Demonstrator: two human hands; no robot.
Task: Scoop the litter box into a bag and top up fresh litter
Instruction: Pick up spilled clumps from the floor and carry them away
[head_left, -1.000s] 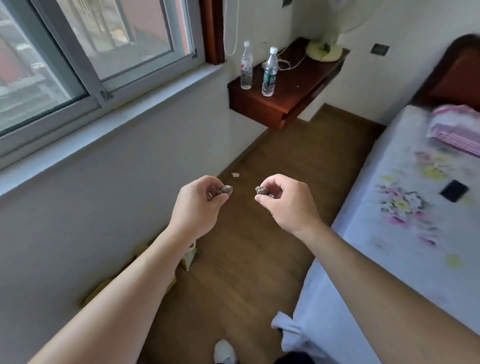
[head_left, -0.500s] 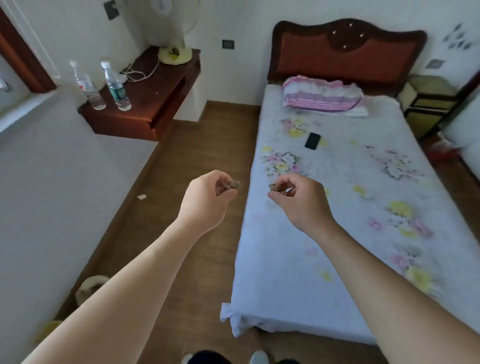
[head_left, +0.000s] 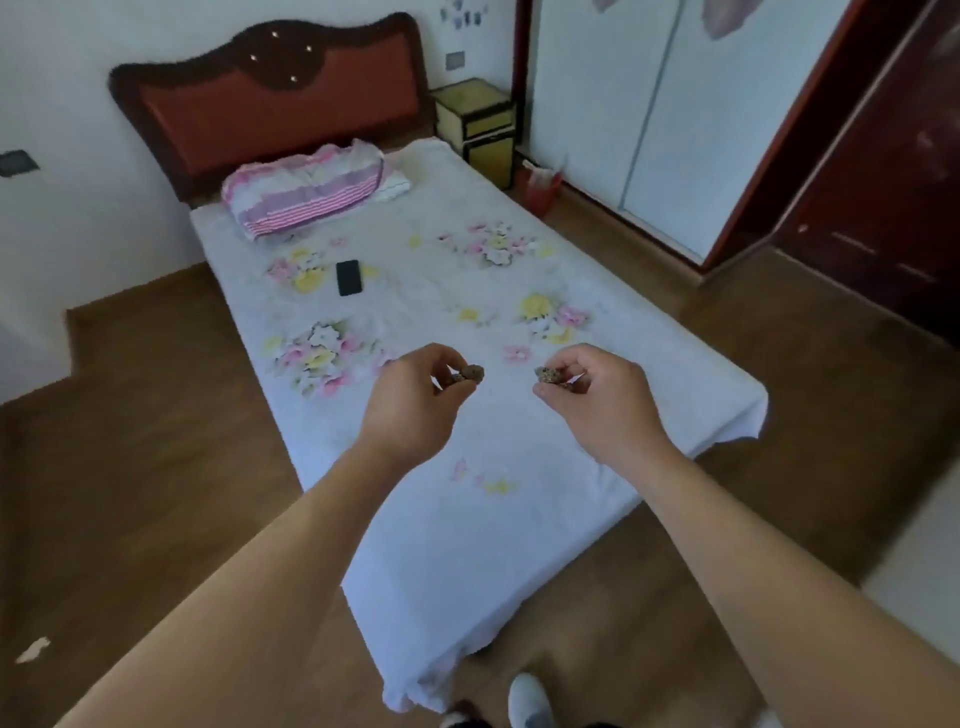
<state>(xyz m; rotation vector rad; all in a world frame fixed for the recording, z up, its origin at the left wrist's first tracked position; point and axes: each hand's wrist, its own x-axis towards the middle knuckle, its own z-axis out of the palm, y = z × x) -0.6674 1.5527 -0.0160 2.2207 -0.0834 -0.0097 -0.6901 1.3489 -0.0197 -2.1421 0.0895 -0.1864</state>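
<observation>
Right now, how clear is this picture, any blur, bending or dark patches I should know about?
Head view: wide-angle bending bows the bed edges and wardrobe door; the wood floor falls dark toward the left, with soft daylight on the sheet; the left hand and right hand are fairly sharp, but the small clumps they pinch are too soft to show detail.

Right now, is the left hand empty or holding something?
Holding something: the left hand pinches a small brownish-grey clump between its fingertips, above the bed.
</observation>
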